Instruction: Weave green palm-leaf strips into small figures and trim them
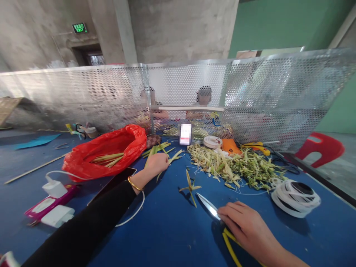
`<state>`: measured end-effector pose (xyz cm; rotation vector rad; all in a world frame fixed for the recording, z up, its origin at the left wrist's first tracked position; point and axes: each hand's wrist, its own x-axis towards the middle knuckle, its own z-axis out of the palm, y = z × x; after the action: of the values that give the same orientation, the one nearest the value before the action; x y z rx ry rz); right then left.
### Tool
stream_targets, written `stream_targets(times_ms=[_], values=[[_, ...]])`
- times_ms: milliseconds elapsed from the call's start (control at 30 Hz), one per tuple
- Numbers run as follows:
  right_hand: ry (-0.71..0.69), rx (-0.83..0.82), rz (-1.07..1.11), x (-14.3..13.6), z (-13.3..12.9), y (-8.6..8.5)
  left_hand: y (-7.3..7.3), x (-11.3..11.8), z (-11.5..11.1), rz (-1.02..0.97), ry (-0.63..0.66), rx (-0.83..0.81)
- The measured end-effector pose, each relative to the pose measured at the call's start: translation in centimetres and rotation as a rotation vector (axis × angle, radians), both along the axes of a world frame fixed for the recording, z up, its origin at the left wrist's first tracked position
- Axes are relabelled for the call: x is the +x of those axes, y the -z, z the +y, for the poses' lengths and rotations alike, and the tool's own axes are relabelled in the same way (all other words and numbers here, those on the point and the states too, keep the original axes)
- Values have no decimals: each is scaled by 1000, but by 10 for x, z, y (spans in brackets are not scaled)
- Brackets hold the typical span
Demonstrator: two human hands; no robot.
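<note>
My left hand (157, 164), with a gold bangle at the wrist, is closed over several green leaf strips (175, 157) near the middle of the blue table (155, 237). At the lower right, my right hand (244, 224) holds a pair of scissors with yellow handles (228, 241). The silver blades are together and point up and to the left. Just beyond their tip lies a small cross-shaped piece of woven leaf (190, 188). Which fingers are in the handles is hidden under the hand.
A red plastic bag (83, 163) with leaf strips stands left, near white chargers (57, 216). Behind the scissors lie leaf scraps (236, 167), a white ribbon roll (296, 198) and yellow-handled pliers (257, 147). A perforated metal screen (111, 96) crosses the back, with two people beyond.
</note>
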<state>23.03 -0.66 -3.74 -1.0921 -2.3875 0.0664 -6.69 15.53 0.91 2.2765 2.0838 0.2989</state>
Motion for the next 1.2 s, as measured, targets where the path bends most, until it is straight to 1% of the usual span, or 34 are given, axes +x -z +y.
stream_targets(times_ms=[133, 200, 267, 400, 467, 633, 700, 767, 867, 967, 1067, 1200], values=[[0, -7, -11, 0, 0, 1, -10, -11, 9, -54, 28, -34], [-3, -11, -21, 0, 0, 1, -12, -18, 12, -69, 43, -64], [-3, -12, -27, 0, 0, 2, -10, -24, 12, -52, 36, -91], [-5, 7, -25, 0, -1, 0, -2, -27, 6, 40, -27, -114], [-1, 21, -27, -1, -2, -1, -3, -26, 1, 72, -51, -110], [4, 41, -30, -1, -2, -3, -21, -28, -6, 97, -87, -74], [6, 40, -29, -1, -2, -2, -24, -30, -9, 98, -82, -81], [7, 40, -24, -2, -2, -2, -21, -30, -13, 97, -73, -99], [18, 39, -9, -2, -3, -3, -9, -26, -21, 93, -69, -97], [34, 30, 0, -3, -4, -5, 1, -20, -29, 67, -59, 0], [44, 49, -2, -3, -4, -8, 4, -18, -31, -6, -33, 50], [58, 74, 10, -3, -5, -8, 4, -21, -30, -200, -51, 0]])
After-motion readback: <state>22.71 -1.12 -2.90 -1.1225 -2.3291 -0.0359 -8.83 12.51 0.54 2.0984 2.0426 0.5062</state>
